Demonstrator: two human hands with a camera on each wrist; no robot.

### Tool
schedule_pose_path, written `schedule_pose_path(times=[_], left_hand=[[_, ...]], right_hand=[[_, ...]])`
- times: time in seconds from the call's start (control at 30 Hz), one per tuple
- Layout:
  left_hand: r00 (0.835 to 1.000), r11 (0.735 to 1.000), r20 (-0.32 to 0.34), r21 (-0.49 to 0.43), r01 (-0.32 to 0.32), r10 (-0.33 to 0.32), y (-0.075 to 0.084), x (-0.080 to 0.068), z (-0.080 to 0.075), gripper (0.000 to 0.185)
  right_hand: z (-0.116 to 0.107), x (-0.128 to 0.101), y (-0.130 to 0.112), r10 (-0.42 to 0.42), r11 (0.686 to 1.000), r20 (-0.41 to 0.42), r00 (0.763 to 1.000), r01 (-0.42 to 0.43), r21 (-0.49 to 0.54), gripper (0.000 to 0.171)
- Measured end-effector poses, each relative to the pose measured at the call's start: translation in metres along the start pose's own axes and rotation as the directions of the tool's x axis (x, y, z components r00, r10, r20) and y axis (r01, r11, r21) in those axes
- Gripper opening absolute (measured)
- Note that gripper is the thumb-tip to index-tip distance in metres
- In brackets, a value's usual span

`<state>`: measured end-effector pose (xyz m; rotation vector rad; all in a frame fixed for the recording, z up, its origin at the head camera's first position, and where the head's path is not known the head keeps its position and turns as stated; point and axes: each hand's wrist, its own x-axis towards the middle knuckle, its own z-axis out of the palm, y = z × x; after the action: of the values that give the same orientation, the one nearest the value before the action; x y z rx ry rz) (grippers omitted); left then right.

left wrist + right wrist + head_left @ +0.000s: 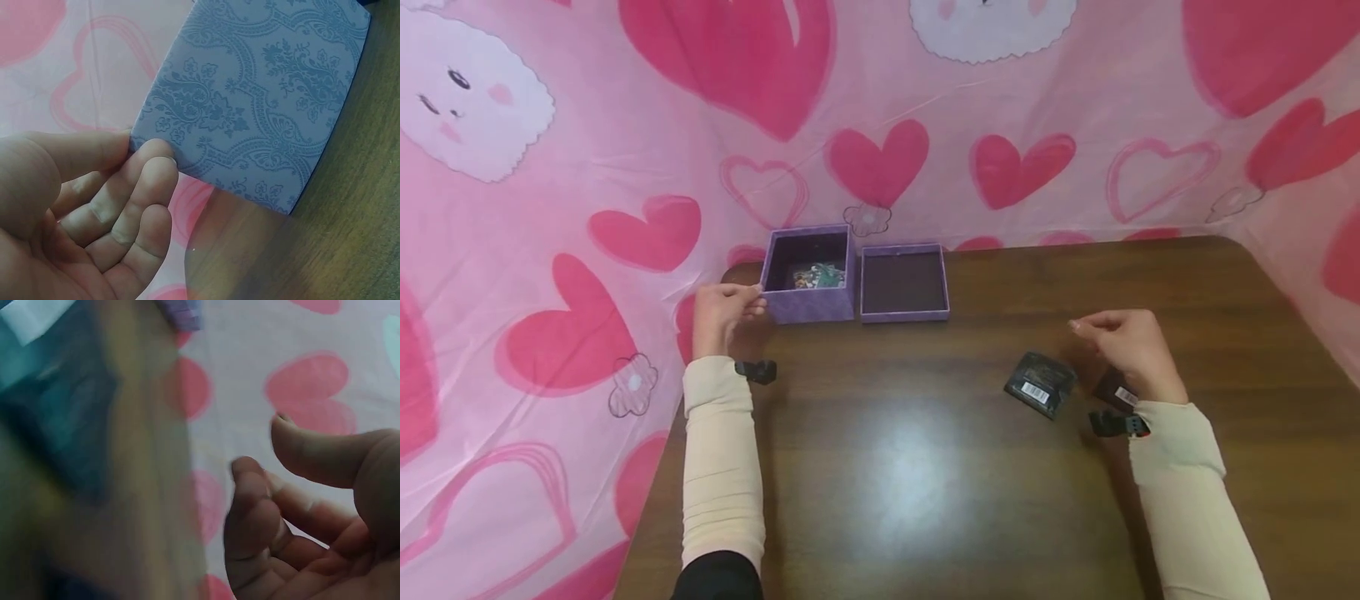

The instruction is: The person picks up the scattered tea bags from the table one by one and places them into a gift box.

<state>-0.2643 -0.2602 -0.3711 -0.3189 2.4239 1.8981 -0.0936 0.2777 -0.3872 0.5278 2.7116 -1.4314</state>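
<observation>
My left hand (724, 312) pinches the near left corner of a purple box (812, 307) between thumb and fingers. In the left wrist view the box side (244, 106) shows a floral scroll pattern, and the fingertips (156, 178) overlap its corner. Inside the open-topped box lies a heap of small multicoloured pieces (820, 276). My right hand (1131, 342) is raised over the right of the table, fingers loosely bent, with nothing between thumb and fingertips. Below and left of it lies a dark square packet (1042, 385) with a barcode label. Another dark packet (1116, 390) is partly hidden under the right hand.
A shallow purple lid (904, 283) lies inside up, just right of the box. The brown wooden table (880, 400) meets a pink heart-print cloth (1037, 100) along its back and left edges.
</observation>
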Motion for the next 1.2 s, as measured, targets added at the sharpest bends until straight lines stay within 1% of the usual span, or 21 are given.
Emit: schedule_pose_path(times=[0.07, 0.13, 0.2, 0.3, 0.4, 0.5, 0.53, 0.7, 0.8, 0.9, 1.0, 1.1, 1.2], left_hand=[[1.000, 1.000, -0.001, 0.006, 0.011, -0.011, 0.000, -0.001, 0.000, 0.032], [1.000, 1.000, -0.002, 0.007, 0.012, -0.012, 0.000, -0.001, 0.001, 0.032], [1.000, 1.000, -0.005, 0.002, 0.007, -0.007, 0.001, -0.002, 0.001, 0.032], [1.000, 1.000, -0.009, -0.010, 0.001, -0.001, 0.002, -0.002, 0.000, 0.032], [1.000, 1.000, -0.005, -0.012, 0.004, -0.004, 0.002, -0.002, -0.001, 0.034], [1.000, 1.000, -0.002, -0.013, 0.003, -0.003, 0.002, -0.002, -0.001, 0.034], [1.000, 1.000, -0.004, -0.011, 0.002, -0.002, 0.002, -0.002, -0.001, 0.034], [1.000, 1.000, -0.005, -0.011, 0.014, -0.014, 0.001, -0.001, 0.001, 0.033], [1.000, 1.000, -0.005, -0.016, 0.020, -0.020, 0.000, -0.001, 0.002, 0.033], [1.000, 1.000, -0.005, -0.017, 0.020, -0.020, 0.001, -0.001, 0.003, 0.032], [1.000, 1.000, -0.002, -0.015, 0.019, -0.019, 0.001, -0.001, 0.003, 0.032], [1.000, 1.000, -0.004, -0.013, 0.016, -0.016, 0.000, -0.001, 0.002, 0.032], [1.000, 1.000, -0.008, -0.012, 0.013, -0.013, -0.001, 0.000, 0.001, 0.032]], right_hand=[[0.001, -0.002, 0.006, 0.005, 0.999, 0.061, 0.998, -0.002, -0.046, 0.052], [0.002, -0.004, 0.012, 0.014, 0.998, 0.104, 0.994, -0.007, -0.067, 0.049], [0.002, -0.005, 0.017, 0.012, 0.996, 0.125, 0.992, 0.000, -0.091, 0.045], [0.002, -0.005, 0.021, 0.007, 0.987, 0.145, 0.989, 0.016, -0.159, 0.041], [0.004, -0.005, 0.022, 0.022, 0.976, 0.168, 0.985, 0.015, -0.215, 0.042], [0.008, -0.005, 0.023, 0.051, 0.974, 0.157, 0.986, -0.015, -0.226, 0.044], [0.009, -0.004, 0.023, 0.051, 0.973, 0.140, 0.989, -0.017, -0.230, 0.043], [0.016, -0.004, 0.025, 0.069, 0.970, 0.069, 0.995, -0.051, -0.239, 0.034], [0.018, -0.004, 0.024, 0.073, 0.970, 0.061, 0.996, -0.056, -0.236, 0.026], [0.017, -0.006, 0.024, 0.035, 0.967, 0.065, 0.997, -0.017, -0.254, 0.021], [0.015, -0.007, 0.024, -0.011, 0.966, 0.063, 0.998, 0.026, -0.258, 0.021], [0.014, -0.007, 0.025, -0.022, 0.975, 0.059, 0.998, 0.035, -0.219, 0.022], [0.012, -0.007, 0.027, -0.013, 0.990, 0.070, 0.997, 0.023, -0.139, 0.023]])
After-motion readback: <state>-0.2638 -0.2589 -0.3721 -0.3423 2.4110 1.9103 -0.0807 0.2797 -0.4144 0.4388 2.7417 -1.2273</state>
